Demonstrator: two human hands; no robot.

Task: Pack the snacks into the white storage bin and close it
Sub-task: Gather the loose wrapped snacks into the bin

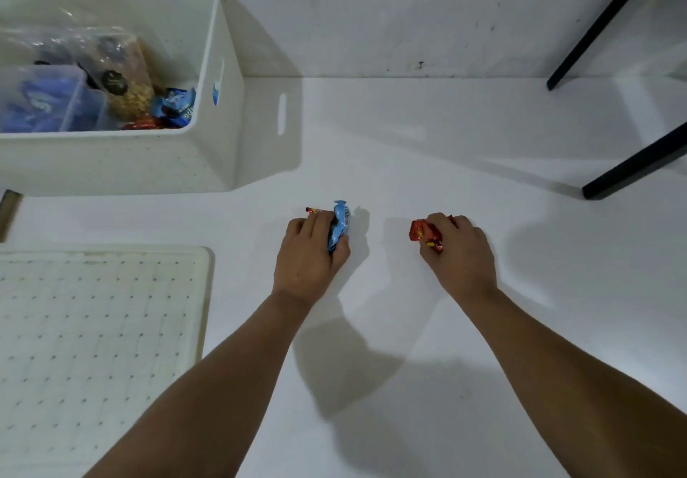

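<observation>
The white storage bin stands open at the upper left and holds several snacks: a clear bag of nuts, a clear box with blue packs, and blue and red wrappers. Its white dotted lid lies flat at the lower left. At the middle of the white floor, my left hand grips a light blue snack wrapper, and a red-tipped wrapper pokes out beyond its fingers. To the right, my right hand grips red snack wrappers.
Two black furniture legs slant across the upper right. A white wall rises behind the floor. A brown strip shows at the left edge between bin and lid.
</observation>
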